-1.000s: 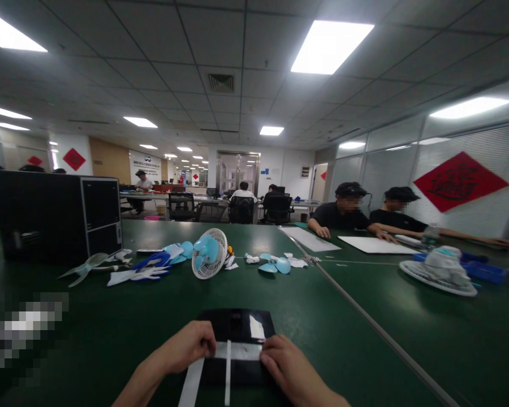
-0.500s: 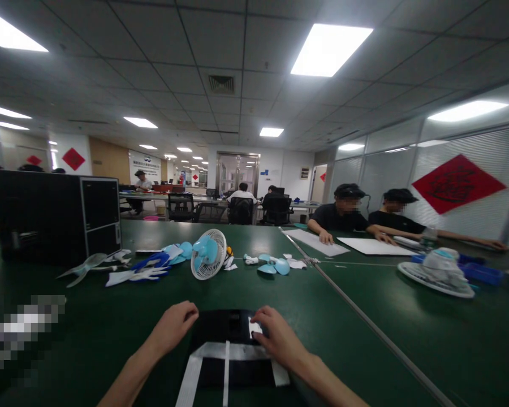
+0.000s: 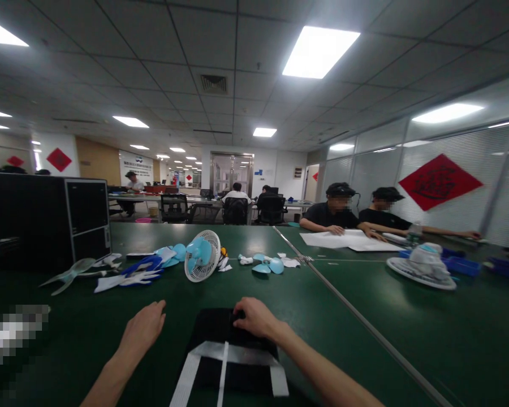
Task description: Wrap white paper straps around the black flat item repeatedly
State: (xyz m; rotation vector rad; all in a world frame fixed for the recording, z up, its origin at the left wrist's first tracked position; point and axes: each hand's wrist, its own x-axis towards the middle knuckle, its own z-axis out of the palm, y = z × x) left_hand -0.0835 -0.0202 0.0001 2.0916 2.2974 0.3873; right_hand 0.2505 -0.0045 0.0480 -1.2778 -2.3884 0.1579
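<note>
A flat black fabric-like piece (image 3: 214,325) with white straps (image 3: 184,384) and a silver-grey band (image 3: 233,353) lies on the green table in front of me. My right hand (image 3: 254,317) is at its far part, fingers bent and pinching at a small dark tab there. The fingertips partly cover that tab. To the left of the black piece, my left hand (image 3: 145,327) hovers over the table, touching nothing, its fingers loosely bent.
Beyond my hands lie blue-and-white gloves (image 3: 142,270), a small fan (image 3: 202,255) and light-blue fan blades (image 3: 268,264). A black computer case (image 3: 89,220) stands left. A white fan part (image 3: 424,265) sits right, near blue trays (image 3: 462,265). Two people handle white sheets (image 3: 348,239).
My right hand has moved left from a white patch on the black piece to the dark tab; the patch no longer shows. My left hand has drawn away leftward. The view has turned slightly right.
</note>
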